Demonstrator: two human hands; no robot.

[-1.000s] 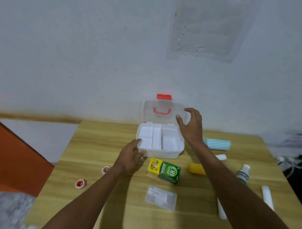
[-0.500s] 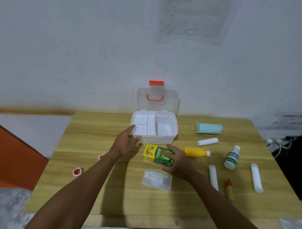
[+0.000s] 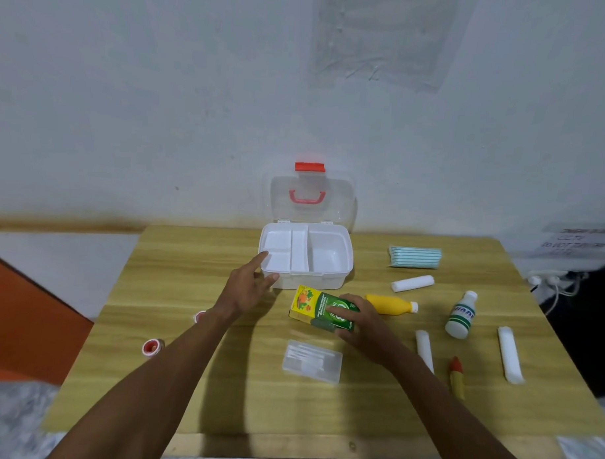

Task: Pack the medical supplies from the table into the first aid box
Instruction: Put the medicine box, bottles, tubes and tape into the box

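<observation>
The white first aid box point(image 3: 344, 265) stands open at the table's back, its clear lid with a red handle leaning on the wall; the tray inside looks empty. My left hand point(image 3: 247, 285) rests against the box's front left corner, fingers apart. My right hand point(image 3: 363, 322) is closed around the right end of a green and yellow carton point(image 3: 312, 305) just in front of the box. A clear flat case point(image 3: 312, 362) lies nearer to me.
Right of the carton lie a yellow bottle point(image 3: 391, 304), a white bottle point(image 3: 461, 315), three white gauze rolls point(image 3: 412, 283), a striped blue pack point(image 3: 415, 257) and a red-tipped yellow tube point(image 3: 457, 377). Two red tape rolls point(image 3: 151, 346) sit left. Cables hang off the table's right edge.
My right hand left the box's lid, came down to the carton and closed on it. The left hand stayed at the box's corner.
</observation>
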